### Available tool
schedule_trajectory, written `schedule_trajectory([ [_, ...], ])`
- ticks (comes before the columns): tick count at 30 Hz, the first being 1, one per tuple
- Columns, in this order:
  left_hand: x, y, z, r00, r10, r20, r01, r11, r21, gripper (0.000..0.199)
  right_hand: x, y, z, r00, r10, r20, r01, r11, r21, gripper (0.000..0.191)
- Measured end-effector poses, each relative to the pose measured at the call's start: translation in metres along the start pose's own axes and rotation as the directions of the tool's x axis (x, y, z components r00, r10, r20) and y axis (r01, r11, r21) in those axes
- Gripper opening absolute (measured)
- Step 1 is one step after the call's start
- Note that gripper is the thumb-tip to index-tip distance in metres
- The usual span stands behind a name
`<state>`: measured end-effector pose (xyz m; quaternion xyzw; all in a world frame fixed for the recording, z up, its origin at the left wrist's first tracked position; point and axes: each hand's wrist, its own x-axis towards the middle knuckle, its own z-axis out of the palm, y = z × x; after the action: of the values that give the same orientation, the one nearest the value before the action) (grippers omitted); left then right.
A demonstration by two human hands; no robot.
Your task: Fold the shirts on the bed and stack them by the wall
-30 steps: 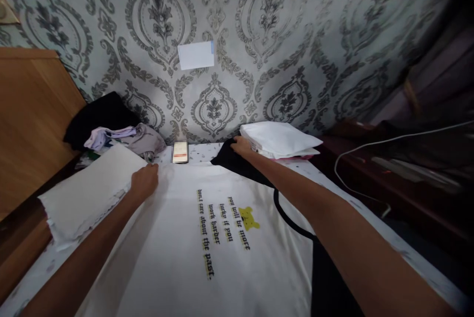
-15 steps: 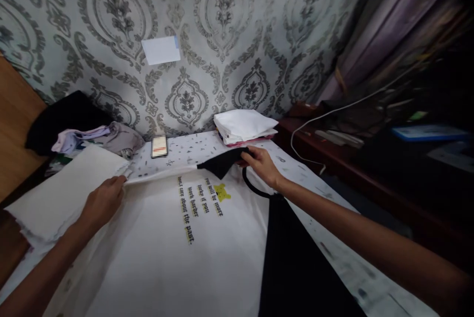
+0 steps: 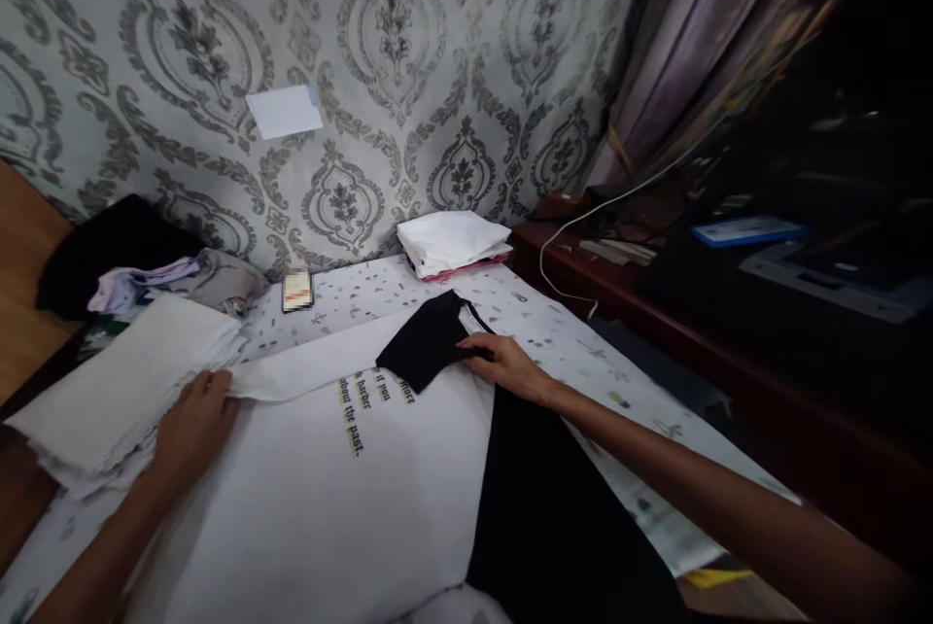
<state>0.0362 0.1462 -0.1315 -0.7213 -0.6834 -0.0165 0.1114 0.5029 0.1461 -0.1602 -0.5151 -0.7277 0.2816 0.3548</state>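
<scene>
A white T-shirt point(image 3: 313, 498) with black sleeves and printed lettering lies spread on the bed sheet in front of me. Its far side is folded over toward me, and the black far sleeve point(image 3: 419, 342) now lies across part of the print. With my left hand point(image 3: 193, 420) I grip the white hem at the left end of the fold. My right hand point(image 3: 506, 366) pinches the black cloth near the collar. The near black sleeve point(image 3: 554, 517) spreads out below my right forearm. The yellow bear print is hidden under the fold.
White folded cloths point(image 3: 123, 391) lie at left, before a heap of clothes point(image 3: 175, 284). A phone point(image 3: 297, 291) rests near the patterned wall. Another folded white pile point(image 3: 456, 245) stands at the back. A dark red desk point(image 3: 554, 245) with a white cable point(image 3: 546, 279) borders the right.
Both hands have drawn the shirt's far edge toward me, so the fold is wider and the black sleeve covers more of the print. The view has shifted to the right.
</scene>
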Motion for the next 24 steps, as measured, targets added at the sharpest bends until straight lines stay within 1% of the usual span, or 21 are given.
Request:
schedule_trajectory([
  [3,0.004,-0.004,0.000,0.996,-0.089,0.018,0.089,0.996,-0.026,0.029,-0.003,-0.004,-0.002,0.999,0.023,-0.025,-0.023,1.000,-0.005,0.028],
  [6,0.008,-0.010,-0.009,0.992,-0.127,-0.005,0.127,0.991,-0.041,0.030,-0.005,-0.008,-0.003,0.999,0.028,-0.034,-0.027,0.999,0.029,0.028],
  [10,0.002,-0.018,-0.029,0.996,-0.043,-0.078,0.045,0.998,0.032,0.026,-0.010,-0.010,-0.005,0.999,0.015,-0.043,-0.013,0.999,0.052,0.031],
  [12,-0.007,-0.022,-0.034,0.997,0.003,-0.071,0.001,0.998,0.059,0.024,-0.014,-0.010,-0.007,0.999,0.021,-0.040,-0.019,0.999,0.042,0.033],
  [14,-0.019,-0.026,-0.032,0.998,0.052,-0.022,-0.050,0.997,0.061,0.024,-0.019,-0.008,-0.008,0.999,0.032,-0.027,-0.031,0.999,0.024,0.033],
  [16,-0.033,-0.029,-0.025,0.994,0.104,0.030,-0.105,0.993,0.056,0.024,-0.025,-0.005,-0.010,0.999,0.053,-0.002,-0.053,0.999,0.001,0.034],
  [19,-0.052,-0.034,-0.013,0.986,0.159,0.050,-0.160,0.987,0.012,0.027,-0.034,0.000,-0.012,0.989,0.126,0.071,-0.123,0.991,-0.051,0.039],
  [22,-0.062,-0.038,-0.008,0.980,0.190,0.062,-0.185,0.980,-0.069,0.029,-0.037,0.003,-0.017,0.968,0.187,0.167,-0.169,0.979,-0.113,0.046],
  [24,-0.060,-0.042,-0.010,0.982,0.168,0.091,-0.153,0.977,-0.149,0.028,-0.033,0.004,-0.023,0.971,0.171,0.170,-0.154,0.982,-0.109,0.047],
])
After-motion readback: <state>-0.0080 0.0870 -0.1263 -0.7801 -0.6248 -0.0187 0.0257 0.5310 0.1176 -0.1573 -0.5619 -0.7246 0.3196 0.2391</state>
